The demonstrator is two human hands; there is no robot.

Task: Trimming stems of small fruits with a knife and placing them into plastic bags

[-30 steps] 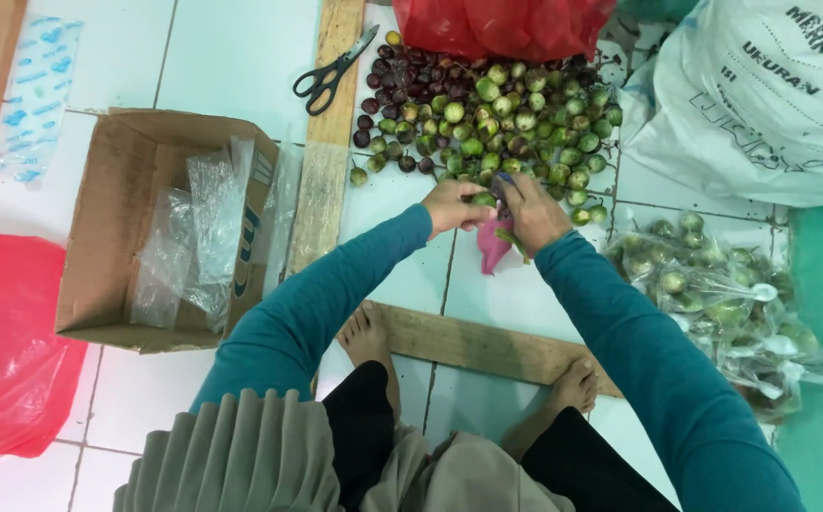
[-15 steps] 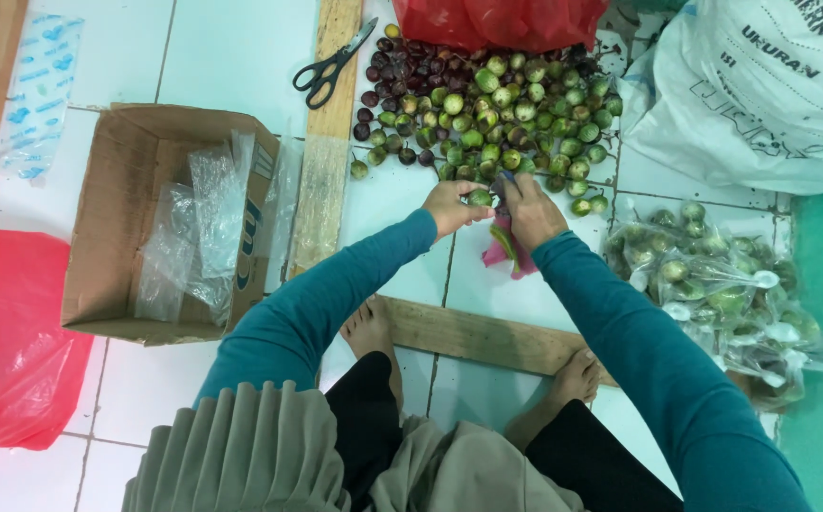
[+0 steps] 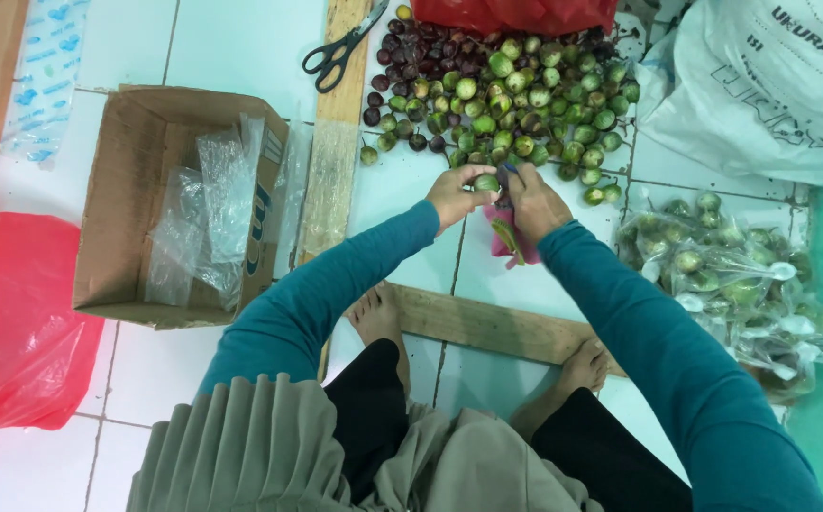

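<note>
The left hand (image 3: 457, 192) is closed around a small round green fruit (image 3: 486, 182), fingers curled over its far side, just at the near edge of the heap of green and dark purple fruits (image 3: 502, 100) spread on the white tiled floor (image 3: 241, 47). The right hand (image 3: 533, 201) sits right beside it, touching or nearly touching the same fruit, and grips a small tool whose dark tip shows at the fingers; what kind of tool cannot be told. A pink scrap (image 3: 508, 242) lies under the right hand on the tile. Open floor is tight here: the heap closes the far side, a pile of clear bags filled with green fruit (image 3: 729, 275) crowds the right, and a wooden slat (image 3: 487, 322) crosses near the person's bare feet. To the left a wooden plank (image 3: 336, 142) runs far to near, with scissors (image 3: 340, 49) lying on its far end, and beyond it an open cardboard box (image 3: 137, 199) holds empty clear plastic bags. A red plastic bag (image 3: 9, 313) fills the near left, and a white sack (image 3: 762, 85) the far right.
</note>
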